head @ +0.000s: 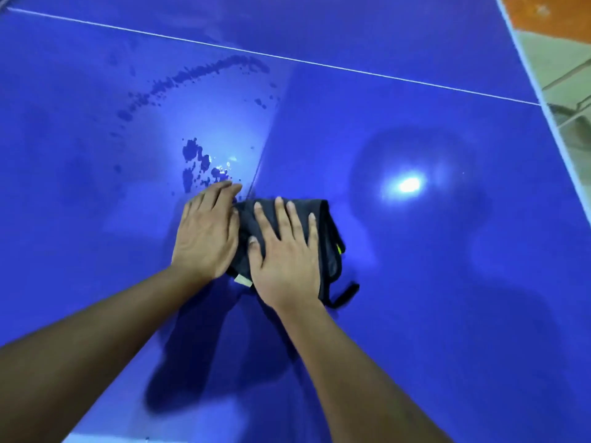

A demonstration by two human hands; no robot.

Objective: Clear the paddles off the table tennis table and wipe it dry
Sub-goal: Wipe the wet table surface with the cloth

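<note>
Water droplets [195, 162] lie just past the fingers of the left hand [206, 233], ahead and left of the dark cloth [327, 244], which both hands press flat to the blue surface [447, 282] with straight, released fingers, the right hand [284, 254] squarely on it, the left at its edge.

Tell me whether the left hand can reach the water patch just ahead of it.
Probably yes: the left hand lies flat with its fingertips almost at the water patch, and nothing stands between them.
</note>
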